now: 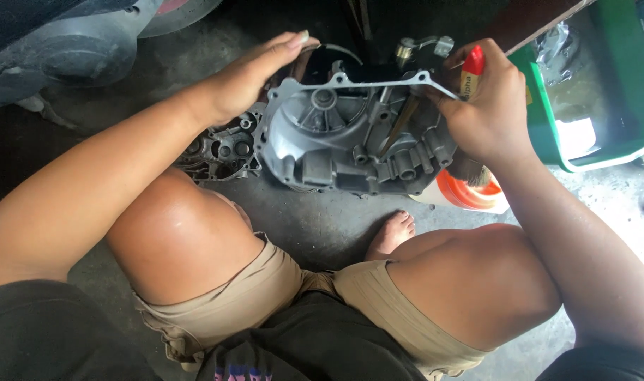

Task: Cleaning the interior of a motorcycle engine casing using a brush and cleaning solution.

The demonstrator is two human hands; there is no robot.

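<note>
Resting on the far left edge of the grey engine cover [350, 141], the left hand [255, 74] is seen with fingers [283, 48] nearly straight, gripping nothing. The cover is propped on the concrete floor [315, 226] between the knees. Farther right, the right hand [488, 106] is closed around a red-capped tube [471, 70] at the cover's rim.
</note>
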